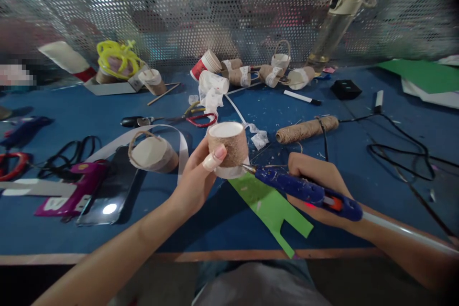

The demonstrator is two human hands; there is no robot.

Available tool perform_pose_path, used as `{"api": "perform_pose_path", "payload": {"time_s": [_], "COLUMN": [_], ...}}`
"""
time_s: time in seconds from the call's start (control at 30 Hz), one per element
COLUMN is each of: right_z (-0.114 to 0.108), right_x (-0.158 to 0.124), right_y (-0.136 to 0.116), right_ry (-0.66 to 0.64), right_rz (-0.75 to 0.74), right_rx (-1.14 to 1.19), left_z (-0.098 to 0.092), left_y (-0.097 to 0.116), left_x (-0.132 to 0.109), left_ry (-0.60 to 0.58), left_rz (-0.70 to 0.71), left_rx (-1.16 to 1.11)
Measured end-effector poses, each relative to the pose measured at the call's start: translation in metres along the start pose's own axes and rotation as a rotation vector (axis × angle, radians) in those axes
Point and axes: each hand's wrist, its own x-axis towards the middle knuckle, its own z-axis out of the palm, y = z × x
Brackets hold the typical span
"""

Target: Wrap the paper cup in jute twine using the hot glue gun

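Note:
My left hand [197,177] is closed round a small paper cup [229,148] whose upper part is wrapped in brown twine, with the thumb pressed on its side. My right hand [319,186] grips a blue hot glue gun [308,191]. The gun's metal nozzle touches the cup's bare lower band just below the twine. A thin strand of twine trails from the cup toward the twine spool [306,129] lying on the blue table [358,162].
A green foam sheet [270,208] lies under my hands. To the left lie a finished twine basket cup [152,153], a phone [113,186] and a purple glue gun [77,189]. Scissors [193,117], several cups [211,81], a marker [301,98], cables [401,146] and a bottle [337,24] stand farther back.

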Motion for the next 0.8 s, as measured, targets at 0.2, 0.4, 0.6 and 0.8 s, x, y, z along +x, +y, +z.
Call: {"api": "perform_pose_path", "payload": {"time_s": [0.2, 0.4, 0.6, 0.8], "right_z": [-0.001, -0.005, -0.006, -0.003], "right_x": [-0.001, 0.002, 0.001, 0.0], "right_y": [0.0, 0.004, 0.014, 0.013], "right_ry": [0.002, 0.0, -0.035, -0.03], "right_rz": [0.015, -0.021, -0.112, -0.145], "right_rx": [-0.025, -0.028, -0.061, -0.056], "left_z": [0.0, -0.001, -0.005, -0.004], "left_y": [-0.001, 0.002, -0.004, -0.006], "left_x": [0.0, -0.001, 0.001, 0.001], "left_ry": [-0.002, 0.073, 0.031, 0.039], "left_rz": [0.014, -0.011, 0.013, -0.035], "left_rx": [-0.006, -0.021, -0.036, -0.007]}}
